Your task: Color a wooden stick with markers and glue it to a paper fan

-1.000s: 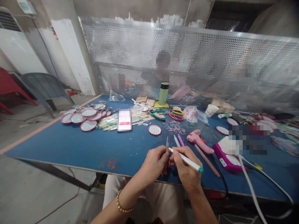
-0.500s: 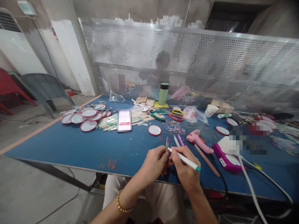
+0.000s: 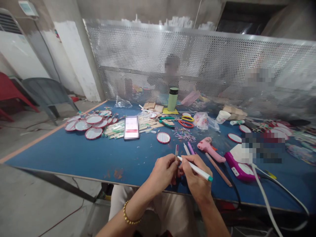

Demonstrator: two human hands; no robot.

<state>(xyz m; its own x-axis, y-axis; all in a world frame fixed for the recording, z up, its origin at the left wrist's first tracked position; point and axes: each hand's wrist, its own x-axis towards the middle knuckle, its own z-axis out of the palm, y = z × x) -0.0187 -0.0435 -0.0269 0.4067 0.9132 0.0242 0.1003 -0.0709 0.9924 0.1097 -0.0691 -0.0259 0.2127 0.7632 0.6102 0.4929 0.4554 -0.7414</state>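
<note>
Near the table's front edge, my left hand (image 3: 164, 171) is closed on a small thin stick (image 3: 177, 149), whose purple and pale end stands up above the fingertips. My right hand (image 3: 197, 179) grips a white marker (image 3: 198, 170) with a green end, its tip pointing left and meeting the stick close to my left fingers. Just beyond my hands lie a white pen (image 3: 186, 149) and a purple pen (image 3: 191, 148). A round white disc (image 3: 163, 138) with a red rim rests farther back.
A pink glue gun (image 3: 211, 149), a brown stick (image 3: 218, 169) and a purple box (image 3: 240, 168) with cables are on the right. Behind are a phone (image 3: 131, 127), pliers (image 3: 166, 121), a green bottle (image 3: 173, 99) and a paper cup (image 3: 223, 116). Discs (image 3: 93, 132) are piled left.
The marker and my right hand have shifted very slightly. My left hand stays in nearly the same place with the stick.
</note>
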